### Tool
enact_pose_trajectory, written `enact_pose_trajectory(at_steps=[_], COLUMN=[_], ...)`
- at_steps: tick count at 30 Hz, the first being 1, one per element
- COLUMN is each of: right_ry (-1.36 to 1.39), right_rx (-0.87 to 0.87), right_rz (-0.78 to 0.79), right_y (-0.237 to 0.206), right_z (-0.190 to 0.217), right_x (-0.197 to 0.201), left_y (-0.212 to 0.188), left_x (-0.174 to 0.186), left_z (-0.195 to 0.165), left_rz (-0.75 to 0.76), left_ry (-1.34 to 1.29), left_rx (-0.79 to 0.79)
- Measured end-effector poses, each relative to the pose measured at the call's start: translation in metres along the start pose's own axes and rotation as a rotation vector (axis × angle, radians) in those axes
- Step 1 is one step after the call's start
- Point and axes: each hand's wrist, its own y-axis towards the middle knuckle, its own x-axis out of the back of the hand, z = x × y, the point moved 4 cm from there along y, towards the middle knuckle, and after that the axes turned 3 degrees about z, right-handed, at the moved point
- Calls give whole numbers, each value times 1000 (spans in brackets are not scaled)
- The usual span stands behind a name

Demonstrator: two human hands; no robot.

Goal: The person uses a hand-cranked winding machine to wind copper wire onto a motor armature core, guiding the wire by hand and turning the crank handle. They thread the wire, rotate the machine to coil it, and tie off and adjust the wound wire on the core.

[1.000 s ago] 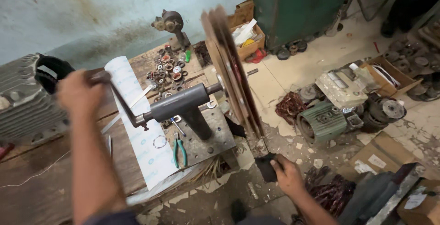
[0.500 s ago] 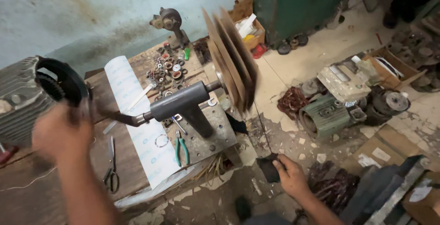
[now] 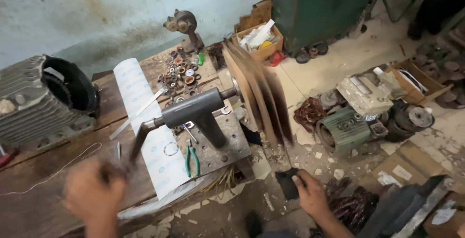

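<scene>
At lower left of the frame, the left hand (image 3: 94,194) is gripping the crank handle (image 3: 138,143) of a hand-driven coil winder (image 3: 196,112) bolted to the wooden bench (image 3: 43,209); the fingers are wrapped around it, blurred with motion. Right of centre, the wooden winding former (image 3: 259,95) is spinning as a smear. Below it, the right hand (image 3: 310,194) is pinching a dark pad (image 3: 289,182) around the wire feeding upward. How much wire is already lying on the former is too blurred to judge.
</scene>
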Motion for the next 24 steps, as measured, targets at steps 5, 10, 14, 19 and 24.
enact_pose_trajectory(at_steps=[5,10,14,19,24], right_ry=[108,41,78,-19,31], right_rx=[-127,-59,-45,-28,25], right_rz=[27,26,62,15,-23], right_y=[5,5,-1,-1,-4], right_z=[10,18,12,11,21], right_x=[0,-5,-3,-1,9], left_y=[189,156,-9,-86,-41], left_x=[-75,-201,-198,-90,2], left_z=[6,-12,-13,-22,-23], left_rz=[-212,247,180,214,118], left_ry=[155,42,-36,-56,-4], left_rx=[-68,-93,-103,53,225])
